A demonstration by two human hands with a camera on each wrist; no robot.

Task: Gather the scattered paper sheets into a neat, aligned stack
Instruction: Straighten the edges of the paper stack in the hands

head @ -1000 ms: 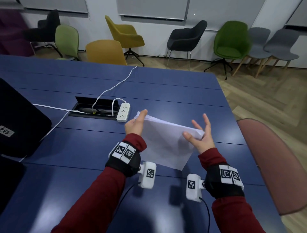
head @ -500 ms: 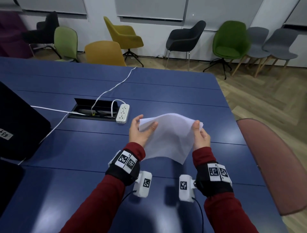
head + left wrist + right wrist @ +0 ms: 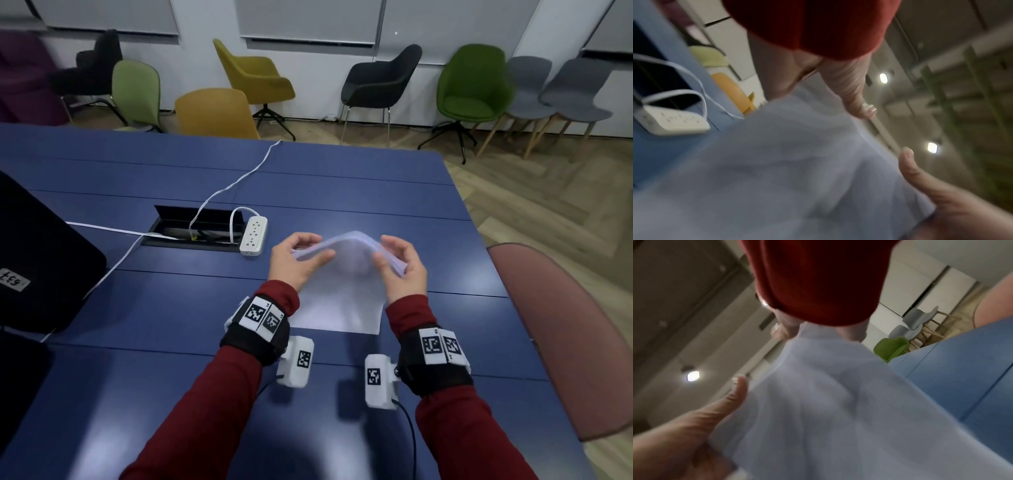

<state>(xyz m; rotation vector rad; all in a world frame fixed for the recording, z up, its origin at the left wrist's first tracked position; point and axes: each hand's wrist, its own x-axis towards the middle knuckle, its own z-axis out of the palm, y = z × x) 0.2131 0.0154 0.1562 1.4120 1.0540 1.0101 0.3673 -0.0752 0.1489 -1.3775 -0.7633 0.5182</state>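
The paper sheets (image 3: 342, 301) are thin, white and floppy. They are bunched into one stack, and the stack is bent up in the middle like a little hill. Its top part is held up in the air. Its bottom edge hangs down close to the blue tabletop (image 3: 137, 394); whether it touches cannot be told. The layered edges show on the right side, where the sheets fan out a bit.

The left hand (image 3: 296, 262) grips the left edge of the stack. Its thumb lies on top and its fingers (image 3: 308, 238) curl over the far side. The right hand (image 3: 404, 265) grips the right edge the same way, with its fingers (image 3: 394, 241) curled round the paper. In the left wrist view the paper (image 3: 787, 170) looks soft and wavy, with the thumb (image 3: 920, 178) pressed along it. The right wrist view is blurry but shows the paper (image 3: 828, 402) next to the thumb (image 3: 731, 400).

Both arms wear dark red sleeves (image 3: 212, 404) and black wrist bands with black-and-white square tags.

The tabletop is smooth and made of long flat boards. To the left of the hands lies a white plastic power strip (image 3: 253, 235) with a thin white cord (image 3: 226, 186), beside a long black slot (image 3: 195, 228) in the tabletop. A rounded pink chair (image 3: 565, 342) stands on the right. More colourful chairs stand by the far wall.
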